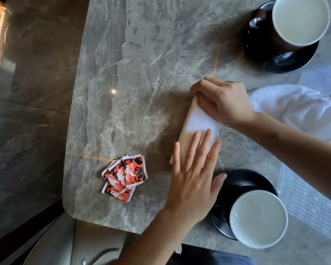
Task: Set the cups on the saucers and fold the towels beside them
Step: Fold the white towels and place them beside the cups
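A white towel [198, 121] lies folded into a long narrow strip on the marble table [134, 77]. My left hand [195, 173] rests flat on its near end, fingers spread. My right hand [222, 100] pinches the far end of the strip. One dark cup with a white inside [258, 219] stands on a black saucer [243, 178] at the near right. Another such cup [300, 20] stands on a black saucer [287, 60] at the far right. A second white towel [298, 109] lies loose and crumpled behind my right forearm.
Several red and black sachets [125, 176] lie in a small pile left of my left hand. The table's rounded edge [69, 209] runs down the left, with a dark tiled floor [27, 111] beyond it. A pale chair seat [54, 243] sits below the near edge.
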{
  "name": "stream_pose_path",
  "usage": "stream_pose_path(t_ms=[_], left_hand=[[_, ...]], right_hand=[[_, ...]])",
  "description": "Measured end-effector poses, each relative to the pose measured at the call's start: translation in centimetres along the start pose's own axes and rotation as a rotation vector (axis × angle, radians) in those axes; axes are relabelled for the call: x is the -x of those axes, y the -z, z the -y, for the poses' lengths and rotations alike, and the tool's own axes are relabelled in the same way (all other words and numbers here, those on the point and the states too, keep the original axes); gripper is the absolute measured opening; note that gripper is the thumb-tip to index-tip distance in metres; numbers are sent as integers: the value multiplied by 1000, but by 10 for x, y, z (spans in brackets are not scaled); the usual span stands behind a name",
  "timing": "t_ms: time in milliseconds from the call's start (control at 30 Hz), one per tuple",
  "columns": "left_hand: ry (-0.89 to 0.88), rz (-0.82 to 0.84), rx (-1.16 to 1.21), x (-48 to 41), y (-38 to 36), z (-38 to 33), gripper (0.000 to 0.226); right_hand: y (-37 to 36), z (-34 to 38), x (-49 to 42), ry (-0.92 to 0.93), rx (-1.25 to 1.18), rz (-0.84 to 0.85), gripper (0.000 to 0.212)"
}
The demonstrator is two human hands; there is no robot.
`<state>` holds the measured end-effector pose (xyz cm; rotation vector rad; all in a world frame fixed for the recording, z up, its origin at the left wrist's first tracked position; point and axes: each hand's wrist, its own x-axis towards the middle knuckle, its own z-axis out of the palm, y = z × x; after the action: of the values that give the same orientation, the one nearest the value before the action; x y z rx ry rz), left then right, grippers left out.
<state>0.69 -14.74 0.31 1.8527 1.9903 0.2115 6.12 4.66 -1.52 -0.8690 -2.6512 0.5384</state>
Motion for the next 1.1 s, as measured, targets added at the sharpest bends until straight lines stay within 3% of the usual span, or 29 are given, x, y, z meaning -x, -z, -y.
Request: stream_pose_path(t_ms=[267, 467, 733, 933, 1000, 1100], left_hand=[[-2, 82, -120, -1, -14, 12, 74], [-14, 64, -94, 1, -25, 15, 78], [-5, 75, -40, -3, -32, 16, 74], [2, 210, -6, -6, -8, 16, 73], [-20, 252, 40, -8, 4, 18, 74], [-61, 242, 309, -12, 24, 25, 71]], right_hand=[[-4, 9, -10, -10, 127, -24, 21], [-21, 10, -11, -122, 213, 286, 54], [-31, 3, -21, -107, 210, 322, 54], [-26, 11, -24, -147, 283, 394, 55], [-18, 16, -22, -237, 205, 348, 60], [4, 23, -10, -511, -78, 19, 58]])
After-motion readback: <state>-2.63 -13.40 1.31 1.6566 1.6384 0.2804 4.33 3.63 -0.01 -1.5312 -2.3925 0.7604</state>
